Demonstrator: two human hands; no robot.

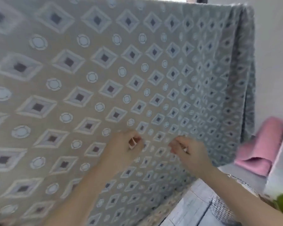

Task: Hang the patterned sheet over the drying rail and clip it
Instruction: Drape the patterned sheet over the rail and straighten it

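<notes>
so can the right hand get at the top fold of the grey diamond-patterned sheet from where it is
Probably not without a big lift. The right hand sits low against the grey diamond-patterned sheet, and the top fold runs far above it. Nothing blocks the way up; the cloth hangs flat.

Drying rail hidden under the patterned sheet (pixel 137 70) draped over it, pale tiled floor (pixel 191 207) below
</notes>
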